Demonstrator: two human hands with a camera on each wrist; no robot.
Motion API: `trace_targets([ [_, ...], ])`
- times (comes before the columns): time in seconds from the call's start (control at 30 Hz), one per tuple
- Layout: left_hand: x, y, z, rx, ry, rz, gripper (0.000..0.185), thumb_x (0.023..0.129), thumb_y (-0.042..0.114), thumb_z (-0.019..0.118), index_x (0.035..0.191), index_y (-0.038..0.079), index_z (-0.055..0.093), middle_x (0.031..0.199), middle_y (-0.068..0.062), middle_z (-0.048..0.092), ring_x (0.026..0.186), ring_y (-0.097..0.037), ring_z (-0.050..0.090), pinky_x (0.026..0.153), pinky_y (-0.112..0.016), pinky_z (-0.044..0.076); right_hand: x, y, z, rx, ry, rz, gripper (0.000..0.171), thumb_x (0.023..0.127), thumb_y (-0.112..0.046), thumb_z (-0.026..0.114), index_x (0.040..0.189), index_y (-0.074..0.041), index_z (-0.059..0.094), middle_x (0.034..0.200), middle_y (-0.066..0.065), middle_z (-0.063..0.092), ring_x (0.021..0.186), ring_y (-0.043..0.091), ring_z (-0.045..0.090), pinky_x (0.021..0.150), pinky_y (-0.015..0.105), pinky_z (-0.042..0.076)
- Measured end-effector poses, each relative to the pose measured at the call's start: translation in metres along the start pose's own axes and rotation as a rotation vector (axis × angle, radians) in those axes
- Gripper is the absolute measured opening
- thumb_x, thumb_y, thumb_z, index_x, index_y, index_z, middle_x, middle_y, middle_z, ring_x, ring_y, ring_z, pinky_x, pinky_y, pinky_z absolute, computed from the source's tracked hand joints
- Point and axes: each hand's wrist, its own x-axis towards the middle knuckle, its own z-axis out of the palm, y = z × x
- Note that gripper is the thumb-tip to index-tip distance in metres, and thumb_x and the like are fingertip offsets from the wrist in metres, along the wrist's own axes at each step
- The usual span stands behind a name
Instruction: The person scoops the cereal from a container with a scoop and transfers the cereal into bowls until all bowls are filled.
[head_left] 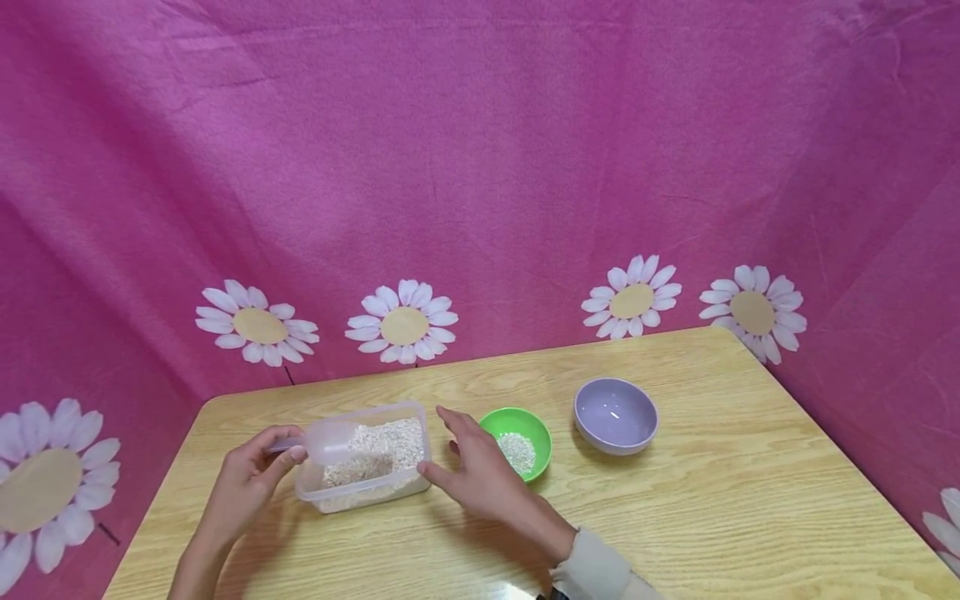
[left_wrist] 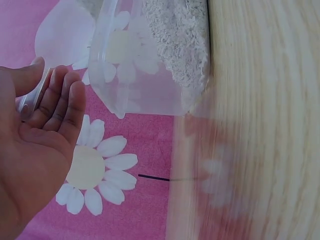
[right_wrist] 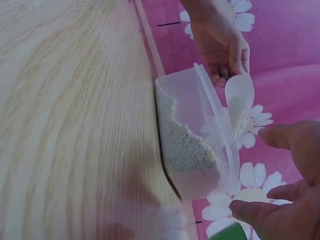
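Observation:
My left hand (head_left: pixel 246 481) pinches the handle of a translucent scoop (head_left: pixel 330 442) between thumb and fingers. The scoop is over the left part of a clear plastic container (head_left: pixel 372 489), above the pale flakes (head_left: pixel 397 443) inside. In the right wrist view some flakes show in the scoop (right_wrist: pixel 239 100). The flakes are heaped toward the container's right side. My right hand (head_left: pixel 480 467) is spread at the container's right end, fingers fairly straight; whether it touches the rim I cannot tell. Just behind that hand sits a green bowl (head_left: pixel 534 429) with some flakes in it.
A purple bowl (head_left: pixel 617 417) stands to the right of the green one. Everything rests on a wooden table (head_left: pixel 712 483). Behind and at both sides hangs a pink cloth (head_left: pixel 480 183) printed with white daisies.

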Motion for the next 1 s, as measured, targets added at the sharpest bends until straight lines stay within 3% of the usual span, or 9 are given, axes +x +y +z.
trace_targets([
  [0.3, 0.0, 0.008, 0.004, -0.033, 0.042, 0.009, 0.016, 0.094, -0.017, 0.068, 0.109, -0.01, 0.07, 0.092, 0.021, 0.071, 0.085, 0.006, 0.067, 0.078, -0.009, 0.054, -0.006, 0.005, -0.02, -0.018, 0.019, 0.014, 0.079, 0.098, -0.026, 0.079, 0.162, -0.001, 0.041, 0.163, 0.02, 0.048, 0.14, 0.042, 0.059, 0.112, 0.047, 0.054],
  [0.43, 0.006, 0.016, 0.011, -0.059, 0.05, 0.023, 0.015, 0.095, -0.017, 0.067, 0.107, -0.01, 0.069, 0.091, 0.02, 0.069, 0.083, 0.005, 0.066, 0.075, -0.01, 0.054, -0.009, 0.009, -0.032, -0.043, 0.04, 0.035, 0.08, 0.098, -0.027, 0.08, 0.163, -0.003, 0.041, 0.165, 0.019, 0.046, 0.139, 0.041, 0.061, 0.112, 0.047, 0.054],
  [0.67, 0.023, 0.03, 0.033, -0.086, 0.005, 0.026, 0.013, 0.098, -0.012, 0.068, 0.11, -0.007, 0.07, 0.092, 0.016, 0.071, 0.084, -0.001, 0.07, 0.074, -0.014, 0.056, -0.018, 0.017, -0.054, -0.097, 0.12, 0.078, 0.079, 0.094, -0.025, 0.084, 0.161, -0.006, 0.046, 0.163, 0.014, 0.051, 0.133, 0.041, 0.065, 0.114, 0.051, 0.053],
  [0.8, 0.03, 0.036, 0.046, -0.074, -0.011, 0.016, 0.011, 0.099, -0.007, 0.069, 0.11, -0.005, 0.071, 0.094, 0.007, 0.072, 0.083, -0.003, 0.068, 0.073, -0.016, 0.056, -0.024, 0.023, -0.066, -0.15, 0.136, 0.091, 0.078, 0.094, -0.029, 0.083, 0.161, -0.009, 0.047, 0.164, 0.012, 0.051, 0.136, 0.042, 0.063, 0.118, 0.055, 0.048],
  [1.0, 0.036, 0.043, 0.065, -0.045, -0.037, -0.006, 0.011, 0.101, -0.002, 0.07, 0.112, -0.002, 0.072, 0.098, -0.013, 0.074, 0.085, -0.001, 0.065, 0.074, -0.018, 0.055, -0.03, 0.032, -0.078, -0.218, 0.133, 0.063, 0.076, 0.096, -0.03, 0.081, 0.16, -0.005, 0.048, 0.165, 0.015, 0.05, 0.153, 0.039, 0.047, 0.126, 0.058, 0.037],
])
